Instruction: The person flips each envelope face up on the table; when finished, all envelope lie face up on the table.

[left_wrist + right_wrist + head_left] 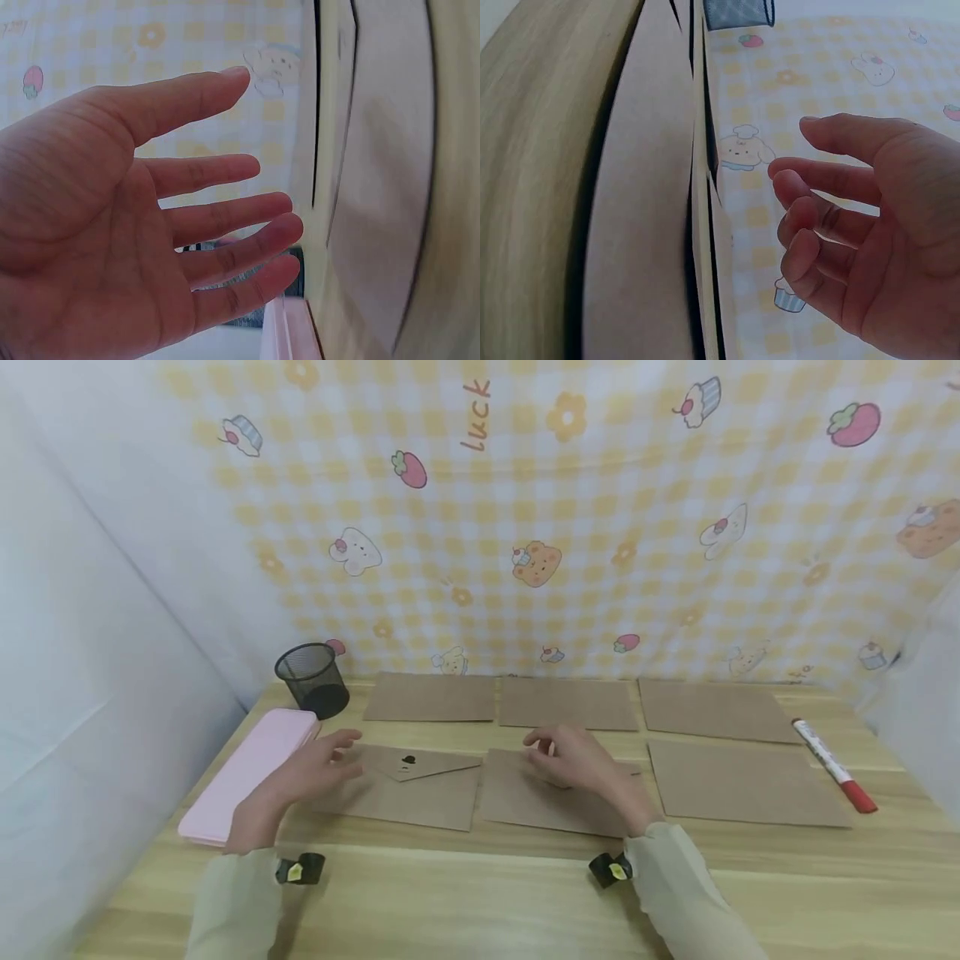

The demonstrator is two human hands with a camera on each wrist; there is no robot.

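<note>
Several brown kraft envelopes lie in two rows on the wooden table [465, 893]. The front-left envelope [408, 789] shows its pointed flap with a small dark seal. My left hand [318, 764] hovers over that envelope's left end with fingers straight and spread [225, 217], holding nothing. My right hand [570, 758] floats above the front-middle envelope [525, 797], fingers loosely curled [810, 225] and empty. The wrist views show both palms held clear of the table surface.
A pink flat case [251, 772] lies at the left edge, a black mesh pen cup [311, 678] behind it. A red-capped white marker [834, 766] lies at the right. Three envelopes [567, 703] line the back row before the checked cloth backdrop; another envelope [742, 781] sits front right.
</note>
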